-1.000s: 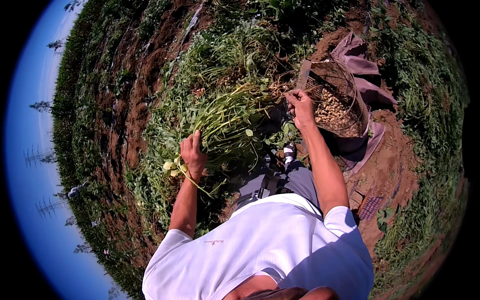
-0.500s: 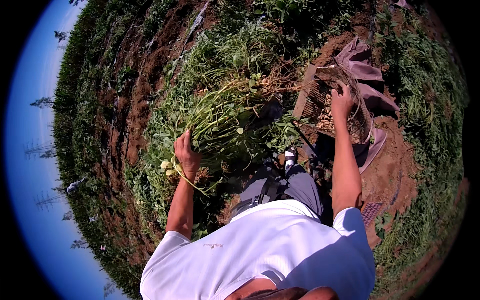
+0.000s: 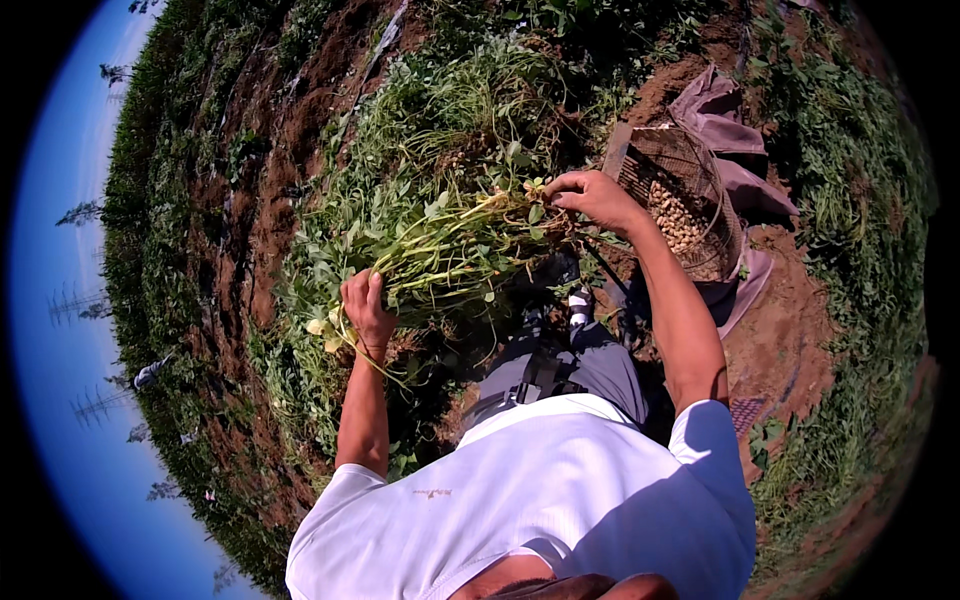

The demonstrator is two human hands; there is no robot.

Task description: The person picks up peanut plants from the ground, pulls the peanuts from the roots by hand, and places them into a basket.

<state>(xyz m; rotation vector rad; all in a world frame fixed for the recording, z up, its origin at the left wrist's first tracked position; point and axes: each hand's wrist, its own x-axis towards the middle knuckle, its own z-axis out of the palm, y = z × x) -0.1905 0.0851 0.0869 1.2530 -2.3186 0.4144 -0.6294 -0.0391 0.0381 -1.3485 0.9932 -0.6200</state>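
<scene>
My left hand is closed round the leafy ends of a bundle of peanut plants. Their green stems stretch to the right across the front of my legs, with the root end toward my right hand. Its thumb and fingers pinch at the roots; whether a pod is between them is too small to tell. Just right of that hand stands a wire-mesh crate with a wooden edge, tilted toward me. A heap of peanuts lies in it.
A brownish-purple cloth drapes round the crate's far and right sides. More pulled plants lie beyond the bundle. Bare reddish soil shows at right, rows of crops at left. My feet are below the bundle.
My right hand has moved left from over the crate to the root end of the bundle. The left hand has stayed nearly in place, still holding the plants.
</scene>
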